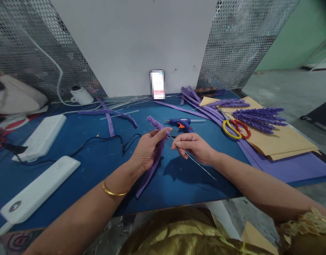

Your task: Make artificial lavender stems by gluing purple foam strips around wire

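Note:
My left hand (148, 148) pinches a fringed purple foam strip (155, 148) that is partly wound into a lavender-like spike (154, 123) at its top; the loose tail hangs down past my wrist. My right hand (193, 146) pinches a thin metal wire (202, 166) that runs from the spike down to the right over the blue table (99, 166). The two hands are close together, fingertips almost touching. A gold bangle sits on my left wrist.
A blue glue gun (182, 123) lies just behind my hands. Scissors (235, 128) with yellow and red handles, finished purple lavender stems (259, 118), brown paper (285, 141) and purple foam sheets (292, 166) lie right. White power strips (42, 136) and cables lie left. A phone (157, 84) leans on the back wall.

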